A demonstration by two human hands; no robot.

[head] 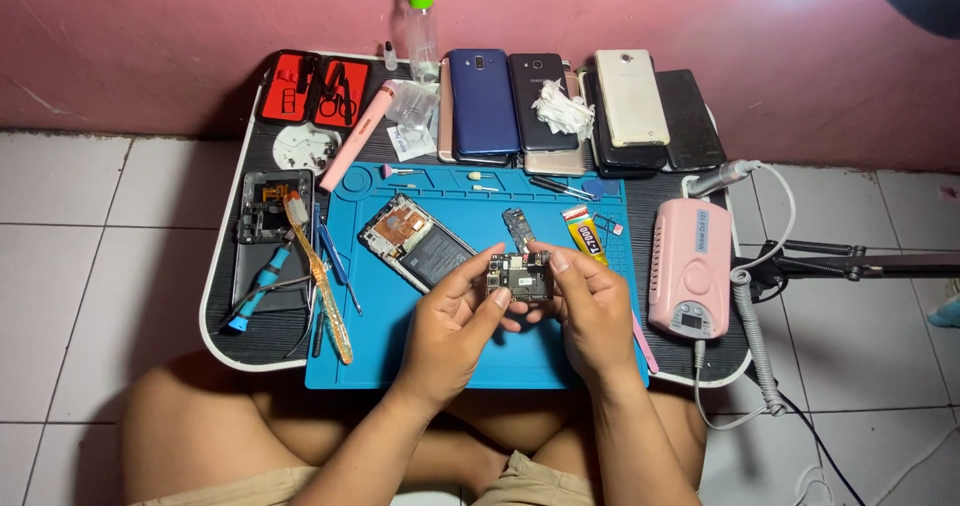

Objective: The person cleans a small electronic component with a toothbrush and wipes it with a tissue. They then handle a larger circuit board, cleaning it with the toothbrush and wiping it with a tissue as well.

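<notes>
Circuit board (520, 276), small, dark and rectangular, pinched at its two short edges between left hand (455, 331) and right hand (590, 311), raised just above the bare lower part of blue silicone work mat (420, 366).

Left thumb and forefinger closed on board's left edge, other fingers curled loosely beneath. Right thumb and forefinger closed likewise on right edge and upper corner, remaining fingers tucked under.

Laid on mat behind hands: opened smartphone body with copper-coloured shield and grey battery (415, 241), narrow dark board strip (517, 228), yellow adhesive tube (583, 234). Set off mat to the right: pink box-shaped tool controller with coiled cable (690, 266). Ranged along back of black lap table (225, 336): row of stacked smartphones (483, 101).

Judged risks:
- Board flexed or cracked by uneven pressure from the opposed grips.
- Small connectors bent by fingertips pressed on populated face.
- Board dropped onto mat, or past table's near edge, through hold taken only at thin edges.
- Static passed from bare skin to exposed parts.
</notes>
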